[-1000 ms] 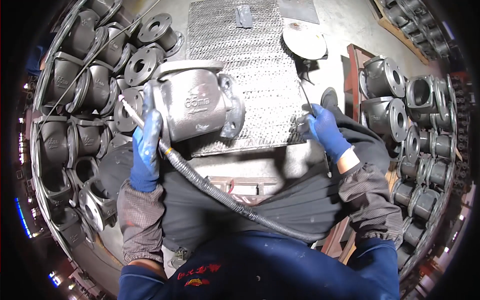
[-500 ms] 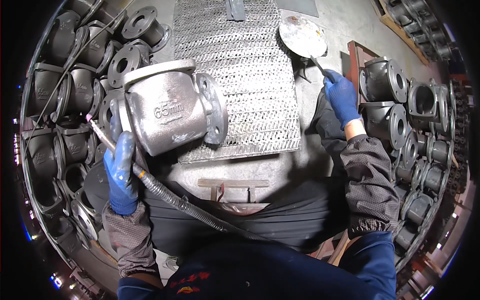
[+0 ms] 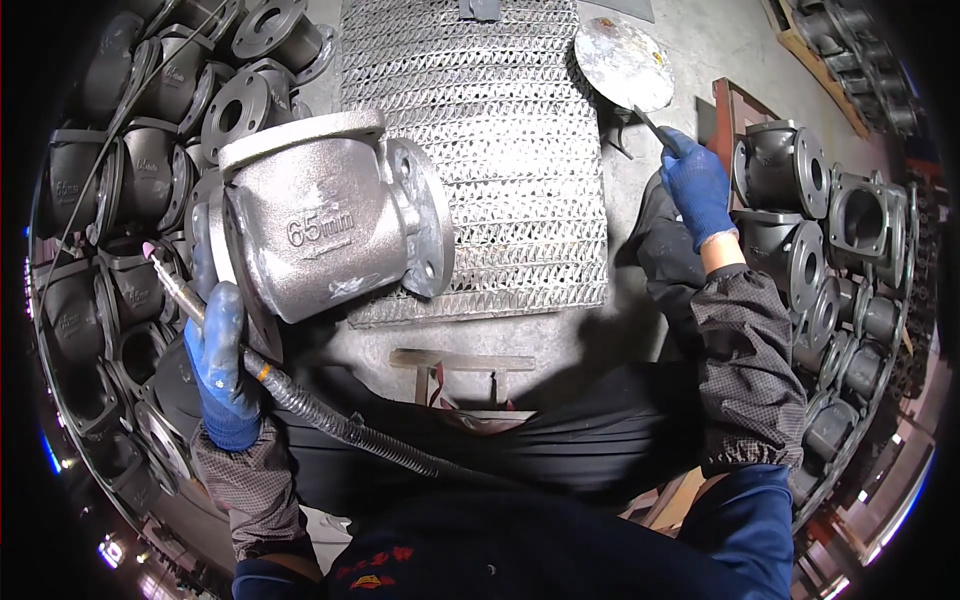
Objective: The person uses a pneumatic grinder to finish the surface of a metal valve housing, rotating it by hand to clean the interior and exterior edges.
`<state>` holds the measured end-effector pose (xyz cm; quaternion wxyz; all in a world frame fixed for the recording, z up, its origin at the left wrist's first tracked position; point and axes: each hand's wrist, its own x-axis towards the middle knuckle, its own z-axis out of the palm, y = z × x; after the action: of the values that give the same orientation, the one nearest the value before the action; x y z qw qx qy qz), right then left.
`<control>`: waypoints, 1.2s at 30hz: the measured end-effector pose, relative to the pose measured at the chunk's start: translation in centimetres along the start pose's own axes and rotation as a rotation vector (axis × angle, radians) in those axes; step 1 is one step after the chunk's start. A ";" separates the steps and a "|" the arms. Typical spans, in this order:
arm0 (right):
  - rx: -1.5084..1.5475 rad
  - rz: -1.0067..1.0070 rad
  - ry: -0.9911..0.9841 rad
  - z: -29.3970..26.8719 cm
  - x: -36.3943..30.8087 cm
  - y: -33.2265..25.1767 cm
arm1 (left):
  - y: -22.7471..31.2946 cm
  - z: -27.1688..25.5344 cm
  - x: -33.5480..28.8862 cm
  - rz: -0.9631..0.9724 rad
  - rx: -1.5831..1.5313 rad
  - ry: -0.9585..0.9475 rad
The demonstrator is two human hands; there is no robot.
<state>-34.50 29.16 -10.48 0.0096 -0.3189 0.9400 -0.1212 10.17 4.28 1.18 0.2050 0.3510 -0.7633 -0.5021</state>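
My left hand (image 3: 219,355), in a blue glove stained white, is closed on a slim hose-fed grinder (image 3: 183,297) with a pink tip. The fingers of that hand also reach behind the near-left flange of a grey cast-metal valve body (image 3: 318,220), partly hidden by it. The valve body is tilted above the near-left part of a metal mesh-textured platform (image 3: 520,215). In my right hand (image 3: 697,190), also blue-gloved, is a thin dark flat-bladed tool (image 3: 652,128). Its end meets the near edge of a round whitish plate (image 3: 625,62) with smears on it.
Similar valve bodies (image 3: 150,165) crowd the left side, and more castings (image 3: 785,170) are stacked on the right. The grinder's ribbed hose (image 3: 385,447) crosses my lap. A small wooden-topped stand (image 3: 462,361) is between my knees and the platform.
The valve body and my left hand with the grinder have shifted a little left. My right hand and its tool still sit at the plate's edge; the whole view has moved slightly.
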 end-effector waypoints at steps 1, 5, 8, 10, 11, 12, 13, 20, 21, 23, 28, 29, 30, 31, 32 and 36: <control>0.000 -0.002 -0.003 -0.2 0.0 -0.1 | 0.2 0.0 0.0 -0.139 -0.136 0.013; 0.121 0.037 -0.108 -0.4 0.7 0.4 | 2.4 1.6 0.4 -0.231 -0.230 0.032; 0.350 0.205 -0.279 -1.7 1.3 -0.5 | 2.5 1.8 0.3 -0.288 -0.295 0.048; 0.495 0.346 -0.405 -3.0 1.4 -2.1 | 1.6 1.1 -0.2 -0.231 -0.278 0.050; 0.493 0.339 -0.408 -3.4 1.4 -2.3 | 1.6 1.0 -0.4 -0.212 -0.275 0.054; 0.531 0.343 -0.416 -3.5 1.4 -2.9 | 2.2 1.2 -0.2 -0.309 -0.279 0.074; 0.569 0.346 -0.425 -3.8 1.2 -3.6 | 2.5 1.1 -0.1 -0.407 -0.286 0.097; 0.732 -0.053 -0.364 -9.5 -3.4 -10.1 | 1.8 1.0 0.4 -0.239 -0.269 -0.035; 0.673 -0.219 -0.351 -10.1 -4.0 -11.5 | 1.5 1.3 0.2 -0.131 -0.063 -0.018; 0.368 -0.535 -0.167 -10.4 -4.6 -14.5 | 1.6 1.1 0.1 -0.262 -0.250 0.021; -0.218 -0.821 -0.116 -10.4 -4.4 -20.7 | 2.3 1.0 0.4 -0.413 -0.153 -0.053; -0.275 -0.877 -0.080 -9.8 -4.2 -21.6 | 2.2 1.1 0.2 -0.415 -0.149 -0.051; -0.444 -0.794 -0.274 -9.8 -4.0 -23.1 | 1.9 1.2 -0.3 -0.266 -0.086 -0.036; -0.441 -0.798 -0.275 -9.4 -3.6 -23.5 | 1.7 1.3 -0.6 -0.119 -0.023 -0.018; -0.443 -0.866 -0.249 -8.9 -3.2 -23.9 | 1.5 1.2 -0.6 -0.124 -0.019 -0.013; -0.468 -0.951 -0.176 -9.3 -2.6 -24.4 | 4.0 3.3 0.7 0.035 -0.098 -0.026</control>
<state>-18.73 14.09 4.05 -0.0388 -0.7120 0.6894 0.1279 6.18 6.80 3.42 0.2207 0.3207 -0.7465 -0.5397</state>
